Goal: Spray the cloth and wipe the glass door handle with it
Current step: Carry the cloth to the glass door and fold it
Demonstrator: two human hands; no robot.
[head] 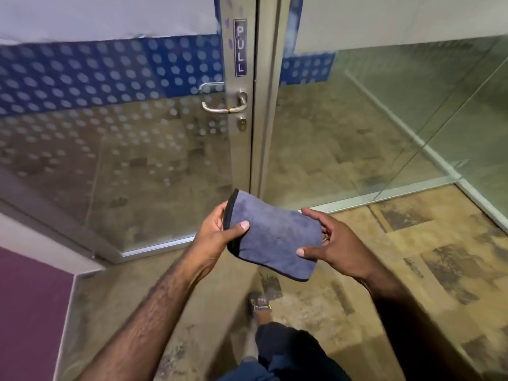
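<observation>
From the head view, you have the folded blue-grey cloth (275,237) held out flat between both hands, low in front of your body and well short of the door. Your left hand (217,232) closes its grip on the black-edged end, thumb on top and fingers beneath; your right hand (332,240) pinches the opposite end the same way. Held taut and face-up like this, the cloth looks ready to take spray, though no spray bottle shows anywhere. A darker patch near the left end may be dampness; you cannot tell for sure. The metal door handle (222,107) sits higher up on the door frame (239,160), under the PULL sign (240,48), untouched and apart from the cloth.
</observation>
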